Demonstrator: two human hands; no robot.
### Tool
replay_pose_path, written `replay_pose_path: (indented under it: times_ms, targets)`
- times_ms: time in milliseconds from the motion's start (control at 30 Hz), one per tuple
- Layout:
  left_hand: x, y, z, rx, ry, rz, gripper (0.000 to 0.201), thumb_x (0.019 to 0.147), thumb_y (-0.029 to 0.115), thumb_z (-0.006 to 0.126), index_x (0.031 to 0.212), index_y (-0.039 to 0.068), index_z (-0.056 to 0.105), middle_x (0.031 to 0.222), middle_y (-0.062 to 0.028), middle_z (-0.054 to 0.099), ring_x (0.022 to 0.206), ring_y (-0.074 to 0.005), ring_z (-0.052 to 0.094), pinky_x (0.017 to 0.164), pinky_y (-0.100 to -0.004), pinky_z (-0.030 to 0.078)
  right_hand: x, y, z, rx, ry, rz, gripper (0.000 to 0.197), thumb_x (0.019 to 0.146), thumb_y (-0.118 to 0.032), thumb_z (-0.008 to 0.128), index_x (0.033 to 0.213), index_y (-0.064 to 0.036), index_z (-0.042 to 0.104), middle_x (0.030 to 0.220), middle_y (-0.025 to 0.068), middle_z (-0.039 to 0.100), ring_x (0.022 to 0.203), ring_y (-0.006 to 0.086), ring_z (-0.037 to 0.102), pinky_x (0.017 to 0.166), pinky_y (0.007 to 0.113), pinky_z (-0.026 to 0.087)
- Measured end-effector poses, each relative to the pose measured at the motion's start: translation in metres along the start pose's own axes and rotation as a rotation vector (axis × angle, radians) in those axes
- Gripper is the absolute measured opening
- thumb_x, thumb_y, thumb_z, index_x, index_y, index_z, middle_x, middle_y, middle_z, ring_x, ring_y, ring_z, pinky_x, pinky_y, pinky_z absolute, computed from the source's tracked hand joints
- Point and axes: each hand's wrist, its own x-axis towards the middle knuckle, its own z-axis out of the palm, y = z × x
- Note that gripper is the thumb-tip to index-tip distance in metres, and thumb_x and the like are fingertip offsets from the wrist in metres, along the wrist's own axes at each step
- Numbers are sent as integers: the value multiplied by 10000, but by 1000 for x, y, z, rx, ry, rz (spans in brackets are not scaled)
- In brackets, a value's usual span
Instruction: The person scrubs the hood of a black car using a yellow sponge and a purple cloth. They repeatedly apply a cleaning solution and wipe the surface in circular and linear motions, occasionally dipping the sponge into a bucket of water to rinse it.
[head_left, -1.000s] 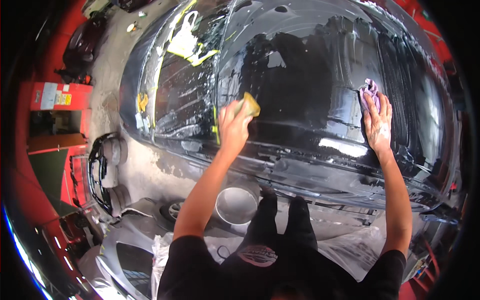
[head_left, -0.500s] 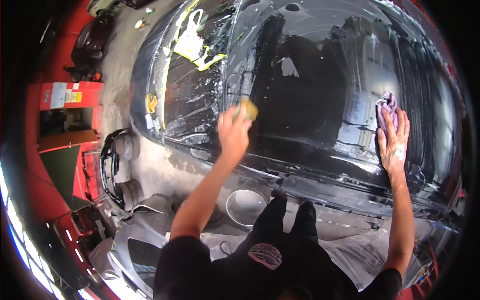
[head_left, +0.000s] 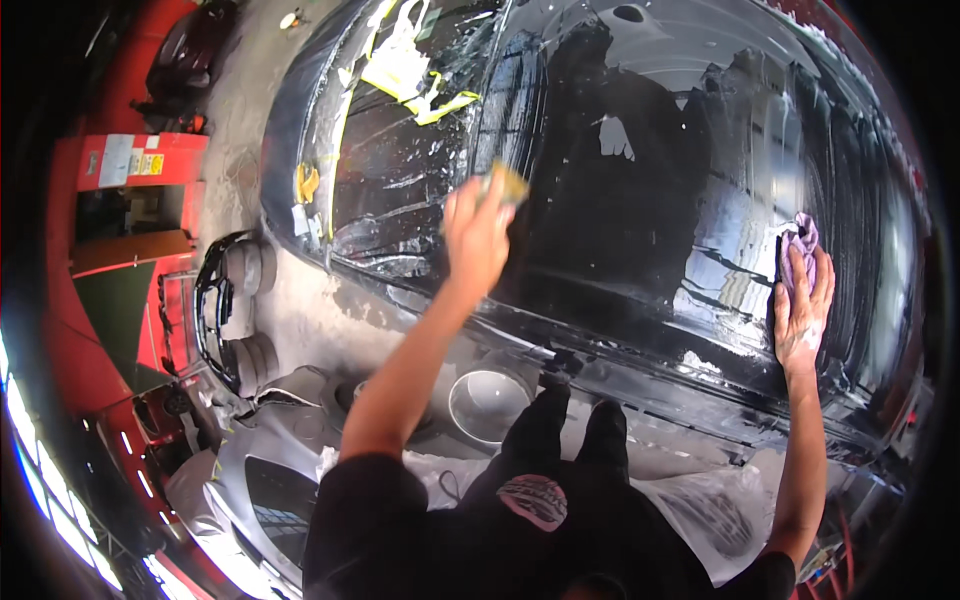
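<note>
A black car roof [head_left: 600, 220], wet and streaked with pale residue, spreads out in front of me. My left hand [head_left: 476, 238] is closed round a yellow pad [head_left: 510, 182] near the roof's left edge, beside the windscreen-like dark panel. Motion softens the pad's outline, so its exact kind is unclear. Over on the right, my right hand [head_left: 803, 310] presses a crumpled purple cloth [head_left: 800, 250] against the dark surface, its fingers laid over the cloth. White smears mark the back of that hand.
Yellow-green tape and scraps [head_left: 400, 75] cling to the panel at the far left, with another yellow piece [head_left: 306, 184] lower down. A bucket [head_left: 490, 405] stands by my feet. Bumper parts [head_left: 212, 310] and a grey car body [head_left: 275, 500] sit left; plastic sheeting [head_left: 705, 510] lies behind me.
My left hand has slid the yellow pad a little farther from me. The right hand and purple cloth have come slightly nearer. The whole view has shifted a little.
</note>
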Motion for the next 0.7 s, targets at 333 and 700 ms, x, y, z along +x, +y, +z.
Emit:
replay_pose_path:
  times_ms: [333,700]
  targets:
    - [150,-76,38,169,64,-52,371,952,136,713,1311,44,722,1010,-231,683,1001,-436,626,889,-548,502,12,-8,11,72,26,-32,534,1103,-428,536,1582,-195,563,1629,241,424,1517,462,389,1269,549,316]
    - [165,-89,35,238,3,-121,416,981,207,703,1376,77,721,1129,-259,703,1084,-454,639,949,-552,509,11,-8,9,53,42,-44,539,1098,-425,546,1584,-191,560,1637,241,419,1533,453,380,1272,544,311]
